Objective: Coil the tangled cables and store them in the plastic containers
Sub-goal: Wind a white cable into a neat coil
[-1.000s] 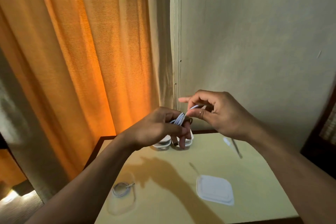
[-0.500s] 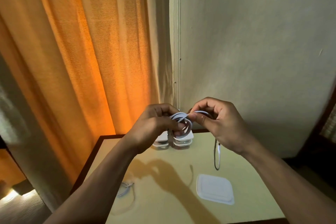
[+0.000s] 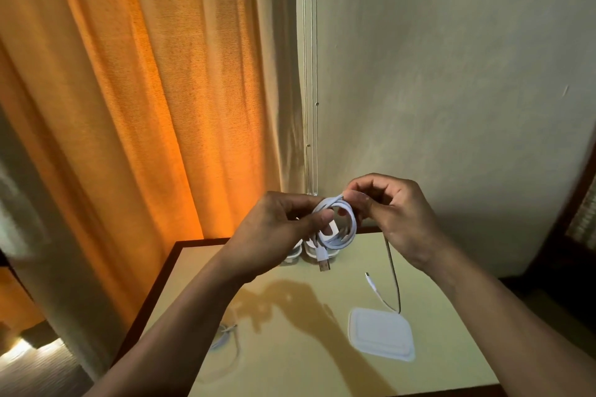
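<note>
You held the white cable coil (image 3: 346, 230) above the table (image 3: 342, 280), left hand (image 3: 277, 229) pinching its loops and right hand (image 3: 398, 216) gripping the strand at the top (tail (image 3: 394, 274) dangling free), so any slack in that pinch could have let the loops spring apart.

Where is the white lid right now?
In the head view, the white lid lies flat on the table, right of centre, below the right hand, near the loose cable end.
</note>
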Demonstrator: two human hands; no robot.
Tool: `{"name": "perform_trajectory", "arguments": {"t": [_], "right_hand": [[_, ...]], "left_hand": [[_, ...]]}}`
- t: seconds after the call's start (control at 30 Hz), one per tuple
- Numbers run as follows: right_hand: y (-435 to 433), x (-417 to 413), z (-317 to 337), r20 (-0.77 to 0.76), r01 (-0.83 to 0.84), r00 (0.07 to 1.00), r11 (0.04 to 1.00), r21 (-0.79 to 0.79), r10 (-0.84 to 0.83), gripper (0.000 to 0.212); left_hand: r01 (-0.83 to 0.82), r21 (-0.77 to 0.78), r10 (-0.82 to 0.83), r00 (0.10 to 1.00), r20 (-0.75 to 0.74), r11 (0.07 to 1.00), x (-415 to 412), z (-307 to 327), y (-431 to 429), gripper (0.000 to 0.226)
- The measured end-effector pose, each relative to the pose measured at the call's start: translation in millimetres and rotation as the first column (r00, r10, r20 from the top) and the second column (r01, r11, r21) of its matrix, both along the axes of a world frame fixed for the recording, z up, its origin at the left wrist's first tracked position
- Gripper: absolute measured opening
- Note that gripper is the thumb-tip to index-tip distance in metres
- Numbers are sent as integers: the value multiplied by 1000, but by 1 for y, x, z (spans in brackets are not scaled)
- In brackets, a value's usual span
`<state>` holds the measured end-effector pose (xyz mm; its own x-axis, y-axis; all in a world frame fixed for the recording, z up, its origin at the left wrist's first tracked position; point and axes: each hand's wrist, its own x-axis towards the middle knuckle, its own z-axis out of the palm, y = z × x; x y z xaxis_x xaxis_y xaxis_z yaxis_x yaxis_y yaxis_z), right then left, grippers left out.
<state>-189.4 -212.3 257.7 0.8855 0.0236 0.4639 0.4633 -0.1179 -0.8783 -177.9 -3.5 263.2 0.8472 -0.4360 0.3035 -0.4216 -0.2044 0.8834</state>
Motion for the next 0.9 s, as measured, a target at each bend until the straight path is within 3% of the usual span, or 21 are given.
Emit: {"name": "perform_trajectory", "arguments": {"t": [0.13, 0.3, 0.43, 0.5, 0.63, 0.8, 0.9], "right_hand": [[2, 4, -15, 7, 19, 1000, 1000, 3, -19, 19], [23, -2, -60, 10, 87, 996, 965, -248, -87, 38], [35, -12, -84, 85, 229, 973, 853, -468, -214, 25], [40, -24, -81, 119, 250, 966, 722, -645, -229, 30], [41, -42, -67, 137, 260, 948, 454, -852, -286, 33], [43, -60, -41, 90, 187, 963, 387, -903, -254, 23], [42, -65, -23, 148, 225, 956, 310, -924, -252, 20]], "left_hand": [[-8, -262, -23, 993, -112, 965, -5, 3, -2, 22], [-39, -649, -251, 904, -348, 760, -9, 8, -19, 20], [-155, -758, -274, 871, -407, 634, -3, 3, -25, 22], [-204, -756, -190, 897, -398, 622, -1, -1, -26, 22], [-356, -506, 300, 934, -192, 786, 1, -4, -22, 19], [-397, -434, 393, 914, -104, 809, 2, -12, -26, 19], [-452, -221, 496, 840, 221, 864, 12, -25, -24, 17]]}}
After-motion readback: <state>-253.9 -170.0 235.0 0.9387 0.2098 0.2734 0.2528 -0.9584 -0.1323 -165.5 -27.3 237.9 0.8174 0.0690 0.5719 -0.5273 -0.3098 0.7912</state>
